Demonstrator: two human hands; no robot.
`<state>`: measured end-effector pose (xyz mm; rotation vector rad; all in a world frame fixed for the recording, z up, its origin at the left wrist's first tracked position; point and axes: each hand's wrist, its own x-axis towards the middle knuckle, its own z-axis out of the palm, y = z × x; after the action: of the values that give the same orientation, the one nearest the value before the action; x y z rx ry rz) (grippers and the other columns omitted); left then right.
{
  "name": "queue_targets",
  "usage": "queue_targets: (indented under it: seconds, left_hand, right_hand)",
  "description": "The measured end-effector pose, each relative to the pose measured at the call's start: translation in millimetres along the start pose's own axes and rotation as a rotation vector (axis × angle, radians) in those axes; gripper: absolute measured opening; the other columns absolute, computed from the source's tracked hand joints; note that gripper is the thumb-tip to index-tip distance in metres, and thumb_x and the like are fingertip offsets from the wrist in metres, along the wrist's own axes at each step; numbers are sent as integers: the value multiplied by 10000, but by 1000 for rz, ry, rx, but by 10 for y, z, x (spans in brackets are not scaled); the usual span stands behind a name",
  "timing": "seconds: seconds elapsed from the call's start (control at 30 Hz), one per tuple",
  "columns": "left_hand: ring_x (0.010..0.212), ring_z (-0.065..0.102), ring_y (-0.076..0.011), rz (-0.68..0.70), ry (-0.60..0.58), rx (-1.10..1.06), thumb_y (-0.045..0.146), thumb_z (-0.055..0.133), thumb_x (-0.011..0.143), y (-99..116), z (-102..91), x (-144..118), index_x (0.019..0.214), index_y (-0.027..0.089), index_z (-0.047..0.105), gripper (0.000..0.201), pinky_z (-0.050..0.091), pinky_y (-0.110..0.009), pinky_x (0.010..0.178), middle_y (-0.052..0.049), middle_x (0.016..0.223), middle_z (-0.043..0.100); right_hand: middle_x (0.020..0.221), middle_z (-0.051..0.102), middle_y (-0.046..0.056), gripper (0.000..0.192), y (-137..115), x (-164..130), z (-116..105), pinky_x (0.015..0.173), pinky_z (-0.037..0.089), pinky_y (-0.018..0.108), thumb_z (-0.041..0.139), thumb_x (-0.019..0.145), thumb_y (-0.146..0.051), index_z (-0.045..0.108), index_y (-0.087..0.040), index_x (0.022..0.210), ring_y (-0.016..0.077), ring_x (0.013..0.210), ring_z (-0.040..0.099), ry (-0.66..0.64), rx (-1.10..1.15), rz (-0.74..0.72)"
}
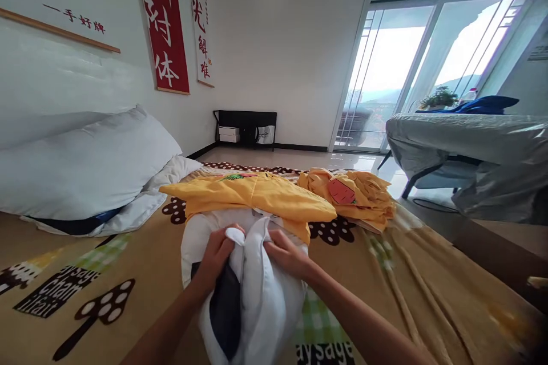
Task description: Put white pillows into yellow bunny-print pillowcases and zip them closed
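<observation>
Nearest, a white pillow (274,296) with a dark navy panel (226,313) stands on a brown patterned blanket (342,274), its long axis running from the bottom of the view straight away toward the far wall. Its near end runs out of view at the bottom, and its far end points at a yellow cloth (257,197); whether that end sits inside the cloth or only under it cannot be told. A deep crease runs along the same line, down the middle of the pillow. The left hand (220,248) is closed on the white fabric left of the crease, with a small white fold at the fingertips; the right hand (286,251) is clamped on the raised edge to the right. Most of the pillow's visible bulk lies between the two forearms and on the near side of the grip, with the rest just beyond the knuckles. The yellow cloth spreads crosswise past the hands, its left corner pointing to the side. Beside it on the right lies a crumpled yellow bundle (370,197) with a red patch. On the left rests a big white pillow (85,165). Farther off, a low black rack (246,120) stands against the wall.
</observation>
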<state>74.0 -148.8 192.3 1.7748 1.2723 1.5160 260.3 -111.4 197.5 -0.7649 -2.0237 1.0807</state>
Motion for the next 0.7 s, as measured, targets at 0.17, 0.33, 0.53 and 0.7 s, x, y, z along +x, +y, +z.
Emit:
queue_targets:
  seconds: [0.17,0.33,0.53,0.7]
  left_hand:
    - [706,518,-156,110,-9,-37,222,416,705,83,153,21,828,184,557,191,407,-259,659,-3,744,563]
    - [875,577,-191,150,-16,-13,198,396,685,-32,143,6,934,177,594,318,438,-308,816,-53,924,620]
    - [820,578,-179,40,-57,-20,197,430,632,8,176,5,872,185,559,273,447,-272,749,-29,841,612]
    - [610,413,-114,-8,-162,8,193,425,584,26,212,106,745,189,486,172,335,-223,569,34,666,448]
  right_hand:
    - [530,300,-54,281,-3,102,93,544,225,262,420,756,-208,261,-208,524,96,569,301,-75,-312,-46]
    - [518,265,-70,291,-16,101,66,517,210,247,438,758,-155,262,-206,532,80,537,279,-134,-351,-48]
    - [502,243,-84,259,-23,55,61,525,226,238,482,657,-82,290,-203,531,81,521,252,-108,-468,-108]
    - [496,304,-83,254,-17,29,-3,519,223,234,539,622,-65,347,-189,513,85,525,256,-99,-578,-140]
